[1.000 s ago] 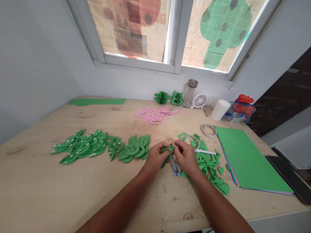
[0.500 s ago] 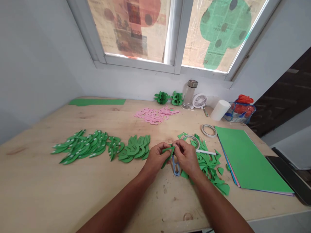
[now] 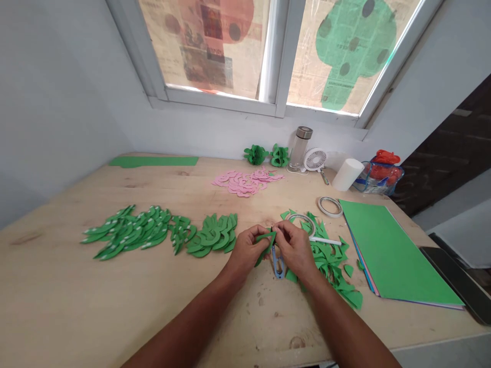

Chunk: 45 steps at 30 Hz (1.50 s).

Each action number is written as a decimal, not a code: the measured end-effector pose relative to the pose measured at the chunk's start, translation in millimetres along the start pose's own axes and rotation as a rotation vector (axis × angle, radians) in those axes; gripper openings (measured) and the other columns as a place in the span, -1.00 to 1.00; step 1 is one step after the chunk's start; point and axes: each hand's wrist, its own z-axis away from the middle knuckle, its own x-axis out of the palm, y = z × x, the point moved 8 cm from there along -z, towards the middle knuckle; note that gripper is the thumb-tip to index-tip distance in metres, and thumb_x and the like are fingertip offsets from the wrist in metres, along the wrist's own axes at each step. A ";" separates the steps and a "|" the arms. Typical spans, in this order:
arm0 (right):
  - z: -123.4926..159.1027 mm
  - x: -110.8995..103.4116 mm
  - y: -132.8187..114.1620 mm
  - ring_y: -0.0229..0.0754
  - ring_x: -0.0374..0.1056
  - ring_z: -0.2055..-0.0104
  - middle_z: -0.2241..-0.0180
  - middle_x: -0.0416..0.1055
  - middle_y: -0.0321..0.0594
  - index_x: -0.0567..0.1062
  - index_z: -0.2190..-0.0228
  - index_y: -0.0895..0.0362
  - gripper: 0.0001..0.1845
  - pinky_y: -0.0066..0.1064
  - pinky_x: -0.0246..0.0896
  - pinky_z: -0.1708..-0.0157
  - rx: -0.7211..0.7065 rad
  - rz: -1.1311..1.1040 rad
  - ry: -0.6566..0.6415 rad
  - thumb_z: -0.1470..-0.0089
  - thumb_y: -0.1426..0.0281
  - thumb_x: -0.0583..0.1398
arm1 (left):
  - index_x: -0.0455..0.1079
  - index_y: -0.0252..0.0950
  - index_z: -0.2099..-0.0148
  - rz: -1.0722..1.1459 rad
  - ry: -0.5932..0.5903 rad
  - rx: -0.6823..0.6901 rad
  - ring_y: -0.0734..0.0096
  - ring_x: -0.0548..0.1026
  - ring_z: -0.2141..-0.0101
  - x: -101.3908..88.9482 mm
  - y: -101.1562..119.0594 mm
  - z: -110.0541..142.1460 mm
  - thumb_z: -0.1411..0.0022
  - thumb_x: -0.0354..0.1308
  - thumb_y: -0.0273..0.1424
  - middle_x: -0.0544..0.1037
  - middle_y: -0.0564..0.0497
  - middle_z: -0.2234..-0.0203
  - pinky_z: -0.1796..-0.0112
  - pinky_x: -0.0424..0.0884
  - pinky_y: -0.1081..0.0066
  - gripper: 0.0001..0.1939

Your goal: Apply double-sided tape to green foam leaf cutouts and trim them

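Note:
My left hand (image 3: pixel 245 251) is closed on a folded green craft piece (image 3: pixel 265 244), paper or thin foam. My right hand (image 3: pixel 296 249) pinches at the right end of the same piece, its fingertips almost meeting those of the left. Small blue-handled snips (image 3: pixel 279 267) show just below and between the hands; their blades are mostly hidden, and I cannot tell whether they touch the fingers. To the left of my left hand is a pile of curved green cutouts (image 3: pixel 215 235). Green scraps (image 3: pixel 332 263) lie beside and under my right wrist.
Green cutouts with white patches (image 3: pixel 132 230) lie at left, pink cutouts (image 3: pixel 245 182) farther back. Tape rolls (image 3: pixel 330 206), a white pen (image 3: pixel 326 240) and green sheets (image 3: pixel 395 250) are on the right. A glass bottle (image 3: pixel 299 149) and small fan (image 3: pixel 315 159) stand by the wall.
Almost nothing differs. Both hands stay in place on the green piece, with only a very slight shift at the fingertips.

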 end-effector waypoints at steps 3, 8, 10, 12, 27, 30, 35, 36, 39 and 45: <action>-0.1 0.0 -0.1 -0.32 0.16 0.56 0.63 0.23 -0.36 0.41 0.49 0.16 -0.79 -0.52 0.00 0.54 0.000 0.005 0.001 -0.06 0.34 0.05 | 0.26 -0.30 0.49 0.002 -0.001 -0.002 0.56 0.26 0.71 0.4 0.3 0.0 0.06 0.14 -0.35 0.32 0.16 0.76 0.62 0.15 0.52 -0.86; 0.0 0.1 0.5 -0.32 0.16 0.56 0.63 0.25 -0.36 0.41 0.48 0.16 -0.80 -0.52 0.00 0.55 0.000 -0.001 0.002 -0.05 0.34 0.06 | 0.26 -0.30 0.50 0.006 0.008 -0.001 0.56 0.26 0.70 0.7 2.1 0.9 0.07 0.15 -0.33 0.31 0.16 0.76 0.62 0.15 0.52 -0.84; -0.1 -0.9 0.7 -0.31 0.17 0.56 0.61 0.28 -0.34 0.42 0.46 0.16 -0.80 -0.52 0.02 0.55 -0.004 -0.010 0.014 -0.05 0.34 0.06 | 0.27 -0.30 0.50 0.010 0.009 0.001 0.56 0.26 0.70 0.4 1.6 1.0 0.07 0.15 -0.34 0.32 0.16 0.75 0.61 0.16 0.52 -0.85; -0.3 -2.9 1.0 -0.30 0.20 0.54 0.58 0.32 -0.32 0.42 0.44 0.16 -0.81 -0.52 0.05 0.54 -0.006 -0.022 0.039 -0.06 0.34 0.06 | 0.26 -0.30 0.49 0.007 0.005 0.005 0.56 0.26 0.70 0.2 0.7 1.1 0.06 0.15 -0.34 0.31 0.16 0.75 0.61 0.17 0.51 -0.85; -0.3 -3.7 0.9 -0.27 0.27 0.47 0.47 0.38 -0.27 0.41 0.24 0.15 -0.77 -0.49 0.14 0.49 -0.005 -0.060 0.066 -0.04 0.36 0.09 | 0.26 -0.30 0.50 0.000 0.006 0.000 0.58 0.25 0.71 0.3 1.7 1.1 0.08 0.13 -0.37 0.32 0.16 0.76 0.64 0.14 0.54 -0.88; 0.1 -0.6 -1.9 -0.29 0.25 0.49 0.49 0.35 -0.30 0.40 0.21 0.14 -0.75 -0.51 0.11 0.52 -0.009 -0.046 0.024 -0.03 0.37 0.08 | 0.28 -0.30 0.49 -0.004 0.027 -0.013 0.59 0.24 0.73 -0.1 4.2 3.5 0.08 0.11 -0.37 0.32 0.15 0.75 0.67 0.10 0.55 -0.89; 0.4 3.0 -1.6 -0.28 0.27 0.48 0.48 0.37 -0.30 0.40 0.17 0.13 -0.70 -0.52 0.12 0.52 -0.001 -0.039 -0.018 -0.01 0.38 0.09 | 0.28 -0.30 0.48 0.008 0.032 -0.022 0.58 0.25 0.73 0.4 4.3 3.8 0.10 0.12 -0.36 0.30 0.16 0.75 0.68 0.09 0.55 -0.88; 0.4 3.4 -1.5 -0.28 0.27 0.48 0.48 0.38 -0.30 0.40 0.17 0.13 -0.70 -0.51 0.12 0.51 -0.001 -0.038 -0.021 -0.01 0.38 0.10 | 0.28 -0.30 0.48 0.007 0.030 -0.022 0.58 0.25 0.73 0.5 3.9 3.5 0.10 0.12 -0.36 0.30 0.16 0.75 0.67 0.10 0.55 -0.88; 0.5 3.7 -0.9 -0.27 0.27 0.48 0.48 0.38 -0.30 0.40 0.16 0.13 -0.70 -0.51 0.13 0.50 -0.003 -0.037 -0.021 -0.01 0.38 0.09 | 0.28 -0.30 0.48 0.006 0.026 -0.017 0.58 0.25 0.73 0.4 3.2 2.7 0.09 0.12 -0.35 0.30 0.16 0.76 0.67 0.10 0.54 -0.87; 1.1 3.6 -0.5 -0.28 0.27 0.48 0.49 0.37 -0.30 0.40 0.16 0.14 -0.71 -0.50 0.14 0.47 -0.005 -0.032 -0.015 -0.04 0.37 0.08 | 0.28 -0.30 0.46 0.013 0.019 -0.005 0.58 0.25 0.72 0.6 3.1 2.3 0.09 0.11 -0.39 0.31 0.16 0.75 0.64 0.12 0.53 -0.90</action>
